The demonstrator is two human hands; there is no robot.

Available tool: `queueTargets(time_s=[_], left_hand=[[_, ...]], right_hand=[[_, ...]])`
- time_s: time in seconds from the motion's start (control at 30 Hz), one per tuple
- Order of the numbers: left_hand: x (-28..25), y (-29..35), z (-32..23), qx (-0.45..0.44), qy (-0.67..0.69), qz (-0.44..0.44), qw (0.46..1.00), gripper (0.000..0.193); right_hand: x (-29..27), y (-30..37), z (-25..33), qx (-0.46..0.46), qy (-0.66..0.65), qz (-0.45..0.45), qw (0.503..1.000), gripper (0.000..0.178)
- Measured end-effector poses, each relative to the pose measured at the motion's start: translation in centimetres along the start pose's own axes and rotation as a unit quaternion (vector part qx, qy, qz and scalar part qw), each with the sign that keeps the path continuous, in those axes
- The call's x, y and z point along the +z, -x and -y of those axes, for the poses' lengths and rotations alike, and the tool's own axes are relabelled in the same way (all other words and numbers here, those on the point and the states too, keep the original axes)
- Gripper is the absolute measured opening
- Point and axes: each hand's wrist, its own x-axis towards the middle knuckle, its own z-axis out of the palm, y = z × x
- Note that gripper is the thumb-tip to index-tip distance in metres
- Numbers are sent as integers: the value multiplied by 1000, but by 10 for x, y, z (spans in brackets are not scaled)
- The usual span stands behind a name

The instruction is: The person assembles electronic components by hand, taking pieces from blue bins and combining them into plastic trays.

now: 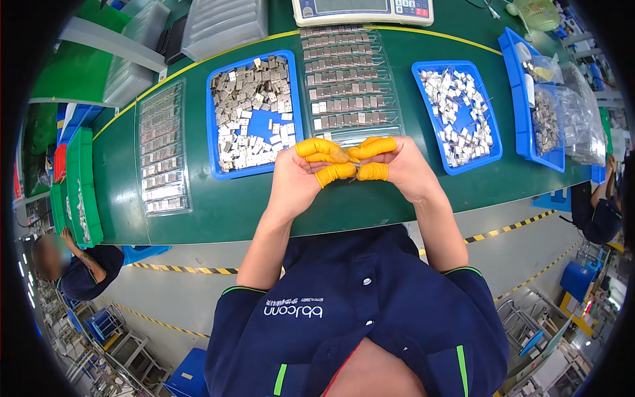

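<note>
My left hand (309, 165) and my right hand (397, 164) meet over the near edge of the green table. Yellow finger cots cover the thumb and fingers on both. The fingertips of each are pinched together around something small and partly metallic that I cannot make out. Just beyond them lies a clear plastic tray (397, 114) with rows of small metal pieces and thin wires. Left of it stands a blue tray (264, 124) of loose silver and white blocks. A second blue tray (492, 126), holding white pieces with wires, is at the right.
Another clear tray (188, 198) of parts lies farther left. A weighing scale (362, 9) and stacked plastic trays (225, 30) stand at the back. Blue bins (519, 99) with bagged parts are far right, green bins (81, 149) far left. Other people sit at both sides.
</note>
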Motion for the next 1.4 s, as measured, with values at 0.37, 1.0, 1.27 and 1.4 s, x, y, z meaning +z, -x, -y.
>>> queueTargets(time_s=[0.37,1.0,1.27,1.4], left_hand=[[12,-5,34,7,-120,-125,985,24],[-4,1,35,95,34,-63,993,19],[5,3,35,73,-6,-83,994,20],[3,9,40,82,-22,-86,993,25]], right_hand=[[7,-5,-18,-341,431,-192,813,22],[-13,-7,-4,-382,472,-220,763,30],[11,-6,-7,-408,503,-166,743,20],[13,-8,-13,-388,507,-163,752,16]])
